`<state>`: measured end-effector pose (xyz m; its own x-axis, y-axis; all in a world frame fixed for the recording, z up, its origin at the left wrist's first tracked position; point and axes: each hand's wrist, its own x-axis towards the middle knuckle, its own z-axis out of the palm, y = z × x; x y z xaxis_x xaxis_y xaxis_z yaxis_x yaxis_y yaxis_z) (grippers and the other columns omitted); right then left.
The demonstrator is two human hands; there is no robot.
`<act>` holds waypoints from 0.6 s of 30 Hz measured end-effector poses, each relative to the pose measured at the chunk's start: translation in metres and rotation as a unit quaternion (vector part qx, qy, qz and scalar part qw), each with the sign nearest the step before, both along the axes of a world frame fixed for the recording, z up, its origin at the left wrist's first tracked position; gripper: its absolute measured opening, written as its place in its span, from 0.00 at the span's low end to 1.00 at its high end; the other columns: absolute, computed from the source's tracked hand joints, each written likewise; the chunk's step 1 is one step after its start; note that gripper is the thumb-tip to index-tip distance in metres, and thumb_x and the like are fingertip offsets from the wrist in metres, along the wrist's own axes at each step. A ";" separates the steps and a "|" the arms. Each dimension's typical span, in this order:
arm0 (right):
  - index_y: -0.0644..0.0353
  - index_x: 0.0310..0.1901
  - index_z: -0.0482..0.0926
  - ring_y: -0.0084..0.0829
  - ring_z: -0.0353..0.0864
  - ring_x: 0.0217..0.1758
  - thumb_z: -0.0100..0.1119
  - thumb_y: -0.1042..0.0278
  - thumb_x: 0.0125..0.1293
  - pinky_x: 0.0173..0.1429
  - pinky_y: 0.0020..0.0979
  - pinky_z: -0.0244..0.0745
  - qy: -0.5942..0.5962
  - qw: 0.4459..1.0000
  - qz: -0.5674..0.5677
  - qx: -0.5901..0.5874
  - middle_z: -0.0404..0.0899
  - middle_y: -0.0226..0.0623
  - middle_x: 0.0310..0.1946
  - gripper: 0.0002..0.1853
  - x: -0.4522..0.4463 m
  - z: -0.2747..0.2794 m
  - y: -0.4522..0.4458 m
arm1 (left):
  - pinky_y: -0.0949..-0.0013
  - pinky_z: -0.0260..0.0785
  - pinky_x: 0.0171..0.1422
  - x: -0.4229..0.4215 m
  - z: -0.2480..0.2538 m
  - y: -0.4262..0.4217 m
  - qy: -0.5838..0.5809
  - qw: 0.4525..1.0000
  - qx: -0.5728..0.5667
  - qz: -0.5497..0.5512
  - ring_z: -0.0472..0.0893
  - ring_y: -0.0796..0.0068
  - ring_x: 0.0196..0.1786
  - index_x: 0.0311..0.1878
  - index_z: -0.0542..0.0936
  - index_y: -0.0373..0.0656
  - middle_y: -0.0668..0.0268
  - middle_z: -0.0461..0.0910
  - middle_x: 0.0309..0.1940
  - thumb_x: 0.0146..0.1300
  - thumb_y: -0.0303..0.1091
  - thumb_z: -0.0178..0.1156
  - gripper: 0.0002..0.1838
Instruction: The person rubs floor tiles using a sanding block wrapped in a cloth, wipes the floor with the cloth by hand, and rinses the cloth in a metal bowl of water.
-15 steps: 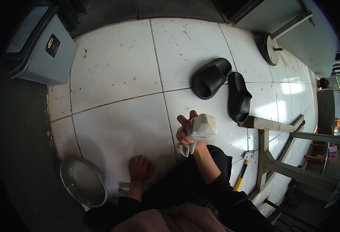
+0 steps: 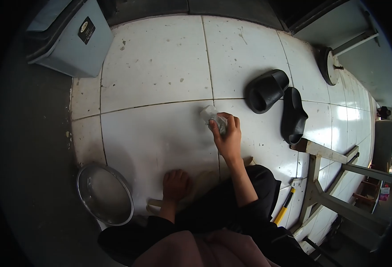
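My right hand (image 2: 228, 135) is closed around a crumpled grey-white cloth (image 2: 221, 126), with a translucent whitish block-like object (image 2: 209, 114) at its fingertips, over the white tiles. My left hand (image 2: 176, 183) rests low on the floor tile (image 2: 138, 142), fingers pointing away from me and apparently flat. A pale strip-like piece (image 2: 155, 204) lies beside the left wrist, partly covered by the sleeve. To the left of that hand stands a round metal basin (image 2: 131, 196).
Two black slippers (image 2: 267, 91) (image 2: 294, 116) lie right of centre. A yellow-and-black handled scraper (image 2: 285, 205) is by my knee, near a metal stand frame (image 2: 314, 175). A grey bin (image 2: 78, 49) stands at the upper left, a round stand base (image 2: 331, 66) at the upper right.
My right hand has turned over, from palm up to back of hand up, and reached forward with the block and cloth. The view has shifted slightly; my left hand remains on the floor.
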<state>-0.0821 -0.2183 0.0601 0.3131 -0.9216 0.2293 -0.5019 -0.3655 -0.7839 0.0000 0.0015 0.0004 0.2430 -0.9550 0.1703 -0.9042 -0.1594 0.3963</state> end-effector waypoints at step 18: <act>0.61 0.41 0.72 0.51 0.79 0.27 0.66 0.60 0.56 0.29 0.43 0.78 0.163 0.987 0.001 0.002 0.73 0.50 0.36 0.18 0.018 0.002 0.014 | 0.62 0.62 0.40 0.002 0.005 -0.002 0.017 1.000 -0.008 -0.004 0.73 0.67 0.34 0.30 0.72 0.49 0.67 0.72 0.29 0.55 0.39 0.59 0.08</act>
<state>-0.0639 -0.2042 0.0620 0.3709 -0.9219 0.1119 -0.7268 -0.3632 -0.5829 0.0017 -0.0005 0.0058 0.2421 -0.9539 0.1774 -0.8912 -0.1463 0.4295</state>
